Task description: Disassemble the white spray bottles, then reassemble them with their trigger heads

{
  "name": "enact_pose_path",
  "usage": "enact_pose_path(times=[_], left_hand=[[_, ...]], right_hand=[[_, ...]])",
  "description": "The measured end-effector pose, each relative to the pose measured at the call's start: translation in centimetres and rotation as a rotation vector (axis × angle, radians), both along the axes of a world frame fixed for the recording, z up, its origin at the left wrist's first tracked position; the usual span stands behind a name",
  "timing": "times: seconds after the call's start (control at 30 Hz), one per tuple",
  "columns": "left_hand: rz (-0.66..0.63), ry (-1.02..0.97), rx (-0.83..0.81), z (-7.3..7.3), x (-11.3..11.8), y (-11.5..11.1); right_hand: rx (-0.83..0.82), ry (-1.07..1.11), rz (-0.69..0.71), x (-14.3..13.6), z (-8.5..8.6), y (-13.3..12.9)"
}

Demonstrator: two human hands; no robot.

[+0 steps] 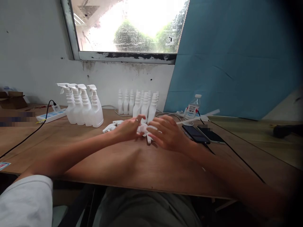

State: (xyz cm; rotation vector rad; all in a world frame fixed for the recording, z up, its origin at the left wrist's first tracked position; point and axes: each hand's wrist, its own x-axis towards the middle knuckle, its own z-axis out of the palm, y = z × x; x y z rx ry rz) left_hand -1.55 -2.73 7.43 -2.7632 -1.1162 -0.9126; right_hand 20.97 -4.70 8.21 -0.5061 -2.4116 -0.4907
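My left hand point(127, 128) is closed with its fingertips on a white trigger spray head point(142, 128), partly hidden by the fingers. From the other side, my right hand point(168, 132) curls close to the same spray head. A thin whitish plastic tube point(201, 117) sticks out to the right behind my right hand, which grips it; the tube's inner end is hidden. Beneath the hands, another white piece point(149, 138) shows in part. More loose spray heads point(113, 126) lie left of my left wrist.
Several white bottles with spray heads point(86, 108) stand at the left, near a power strip point(52, 115). Bottles without heads point(145, 104) are grouped behind my hands. A clear water bottle point(193, 107) and two phones point(196, 135) are at the right. Cables cross the wooden table point(132, 167).
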Motion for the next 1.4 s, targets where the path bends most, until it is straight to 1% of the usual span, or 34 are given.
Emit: enact_pose_path(times=[0.07, 0.1, 0.17, 0.2, 0.27, 0.33, 0.37, 0.43, 0.5, 0.53, 0.57, 0.63, 0.7, 0.73, 0.8, 0.87, 0.93, 1.1, 1.23, 1.4], left_hand=[[-0.027, 0.026, 0.109, 3.1, 0.6, 0.8], [-0.037, 0.005, 0.165, 4.6, 1.0, 1.2], [-0.061, -0.083, 0.272, 7.3, 1.5, 2.2], [-0.072, -0.143, 0.308, 8.4, 1.6, 2.9], [-0.100, -0.275, 0.348, 10.0, 1.5, 4.8], [-0.094, -0.409, 0.356, 10.6, 1.0, 7.4], [-0.057, -0.481, 0.345, 10.5, 0.8, 8.8], [0.088, -0.599, 0.248, 9.5, 0.3, 11.6], [0.268, -0.594, 0.000, 7.5, 0.0, 14.2], [0.340, -0.545, -0.150, 6.3, -0.1, 15.2], [0.377, -0.506, -0.246, 5.1, -0.2, 16.1], [0.420, -0.441, -0.379, 2.8, -0.5, 17.2], [0.435, -0.398, -0.469, 1.0, -0.9, 17.8], [0.438, -0.379, -0.507, 0.5, -1.1, 17.9], [0.429, -0.349, -0.557, -0.2, -1.5, 18.1], [0.419, -0.322, -0.567, -0.3, -1.8, 18.2], [0.427, -0.298, -0.544, -0.2, -2.0, 18.3], [0.476, -0.237, -0.454, 0.8, -3.0, 18.3], [0.474, -0.157, -0.397, 2.6, -4.8, 17.4], [0.421, -0.106, -0.367, 5.3, -6.6, 15.8]], right_hand=[[0.019, 0.004, -0.092, -0.8, 2.0, 1.1], [0.001, 0.027, -0.140, -1.1, 3.1, 1.8], [-0.066, 0.137, -0.202, -1.5, 5.2, 3.4], [-0.085, 0.201, -0.211, -1.5, 6.3, 4.3], [-0.076, 0.366, -0.197, -1.0, 8.5, 5.6], [-0.054, 0.570, -0.172, -0.2, 10.5, 6.4], [-0.045, 0.673, -0.141, 0.3, 11.4, 6.6], [-0.058, 0.873, -0.007, 1.3, 12.7, 6.5], [-0.114, 1.023, 0.136, 2.1, 13.4, 5.9], [-0.147, 1.067, 0.176, 2.4, 13.6, 5.5], [-0.172, 1.089, 0.190, 2.7, 13.7, 5.0], [-0.185, 1.096, 0.181, 3.1, 13.8, 4.0], [-0.165, 1.107, 0.190, 3.5, 13.8, 3.2], [-0.156, 1.113, 0.197, 3.6, 13.8, 3.1], [-0.153, 1.125, 0.220, 3.6, 13.8, 3.0], [-0.189, 1.144, 0.236, 3.4, 13.8, 3.2], [-0.245, 1.181, 0.244, 3.1, 13.8, 3.5], [-0.325, 1.222, 0.288, 2.3, 13.5, 3.7], [-0.337, 1.212, 0.320, 2.5, 13.5, 3.9], [-0.363, 1.175, 0.329, 2.7, 13.3, 4.3]])
